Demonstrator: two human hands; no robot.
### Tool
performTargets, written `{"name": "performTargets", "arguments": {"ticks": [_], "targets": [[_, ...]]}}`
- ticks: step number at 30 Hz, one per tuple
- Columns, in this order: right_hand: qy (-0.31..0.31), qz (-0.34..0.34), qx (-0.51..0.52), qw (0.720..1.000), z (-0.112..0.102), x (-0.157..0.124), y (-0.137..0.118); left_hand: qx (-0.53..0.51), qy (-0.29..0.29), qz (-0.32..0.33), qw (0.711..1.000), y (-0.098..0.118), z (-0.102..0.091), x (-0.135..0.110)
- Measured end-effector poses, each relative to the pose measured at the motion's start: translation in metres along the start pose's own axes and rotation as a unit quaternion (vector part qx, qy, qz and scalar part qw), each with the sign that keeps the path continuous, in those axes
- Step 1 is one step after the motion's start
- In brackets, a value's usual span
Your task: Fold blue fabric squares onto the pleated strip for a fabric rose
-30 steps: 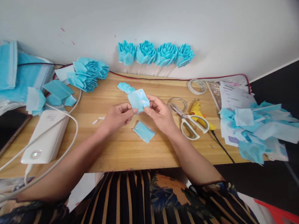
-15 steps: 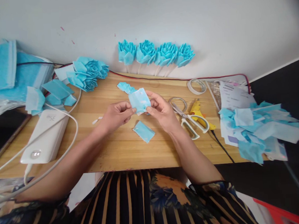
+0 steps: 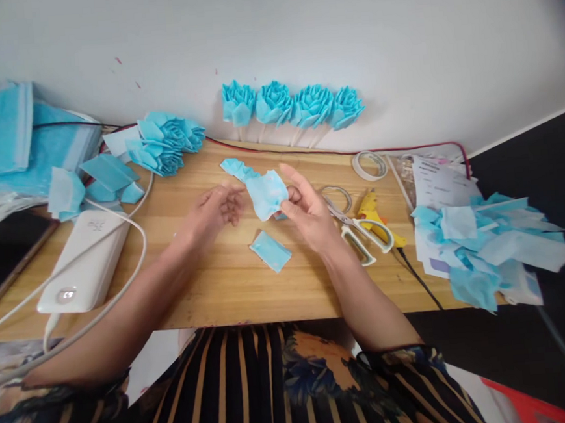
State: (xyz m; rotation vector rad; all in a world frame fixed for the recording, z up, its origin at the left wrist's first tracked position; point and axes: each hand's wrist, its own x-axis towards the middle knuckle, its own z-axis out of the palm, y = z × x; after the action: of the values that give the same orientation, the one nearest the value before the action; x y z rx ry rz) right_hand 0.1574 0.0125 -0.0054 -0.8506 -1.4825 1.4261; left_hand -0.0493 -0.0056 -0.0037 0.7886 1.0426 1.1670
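- Blue fabric piece point(image 3: 265, 194) is in the air above the bench point(image 3: 230, 287), between the two hands and in front of the person.
- The grip of the right hand point(image 3: 308, 208) is narrow: thumb and finger pinch the piece at its right edge, rather low.
- The grip of the left hand point(image 3: 219, 206) is loose, with fingers half bent, and I see nothing in it. This hand is blurred, near the left edge of the piece; whether a fingertip touches it, I cannot tell.
- I judge the piece to be very light, thin and soft. Its lower edge curves, so it will probably bend easily and not stand by itself.
- Strong pulling could, I think, wrinkle or tear it; slipping seems a small risk with dry fingers.
- For a good hold, I would choose an edge or a corner, with a flat pinch; two opposite edges would keep it straight.
- The piece has nearly four sides and is a little tilted. Its broad face is turned toward the person, and one loose corner hangs down, toward the left.
- Its long axis is not clear, because the sheet is curved and almost as wide as tall.
- Just below it, an oblong blue piece point(image 3: 271, 251) lies flat; its long axis goes from upper left to lower right.
- A crinkled blue strip point(image 3: 237, 168) behind has a similar slant, and its near end meets the held piece in the view.
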Motion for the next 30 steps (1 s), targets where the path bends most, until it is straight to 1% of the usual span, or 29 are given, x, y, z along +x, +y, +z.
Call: {"name": "performTargets", "arguments": {"ticks": [1, 3, 4, 5, 7, 10, 12, 14, 18, 22, 27, 30], "targets": [[-0.005, -0.009, -0.014, 1.000, 0.001, -0.001, -0.001, -0.015, -0.015, 0.005, 1.000, -0.002, 0.000, 0.000], [-0.015, -0.020, -0.044, 0.999, 0.004, -0.002, -0.002, -0.043, -0.064, -0.004, 0.997, -0.004, 0.003, 0.000], [-0.019, -0.021, -0.057, 0.998, 0.005, -0.003, -0.002, -0.057, -0.079, -0.012, 0.995, -0.005, 0.004, -0.001], [-0.023, -0.020, -0.067, 0.997, 0.007, -0.003, -0.001, -0.068, -0.081, -0.016, 0.994, -0.005, 0.005, -0.002], [-0.028, -0.016, -0.076, 0.997, 0.008, -0.003, 0.000, -0.072, -0.058, -0.010, 0.996, -0.007, 0.005, -0.002], [-0.047, 0.009, -0.055, 0.997, 0.007, -0.003, 0.001, -0.032, -0.023, 0.028, 0.999, -0.008, 0.002, 0.001], [-0.062, 0.038, -0.023, 0.997, 0.004, -0.003, 0.001, 0.000, -0.020, 0.053, 0.998, -0.008, 0.001, 0.002], [-0.069, 0.062, 0.004, 0.996, 0.001, -0.004, 0.002, 0.027, -0.029, 0.073, 0.997, -0.007, 0.002, 0.001], [-0.072, 0.076, 0.023, 0.994, -0.003, -0.005, 0.004, 0.071, -0.038, 0.110, 0.991, -0.004, 0.004, -0.002], [-0.031, 0.077, 0.005, 0.997, -0.004, -0.004, 0.002, 0.098, -0.042, 0.128, 0.986, -0.004, 0.004, -0.002], [-0.011, 0.074, -0.081, 0.994, 0.002, -0.004, -0.009, 0.146, -0.082, 0.118, 0.979, -0.006, 0.006, -0.005], [0.020, 0.076, -0.111, 0.991, 0.005, -0.004, -0.011, 0.163, -0.087, 0.121, 0.975, -0.005, 0.007, -0.007]]}}
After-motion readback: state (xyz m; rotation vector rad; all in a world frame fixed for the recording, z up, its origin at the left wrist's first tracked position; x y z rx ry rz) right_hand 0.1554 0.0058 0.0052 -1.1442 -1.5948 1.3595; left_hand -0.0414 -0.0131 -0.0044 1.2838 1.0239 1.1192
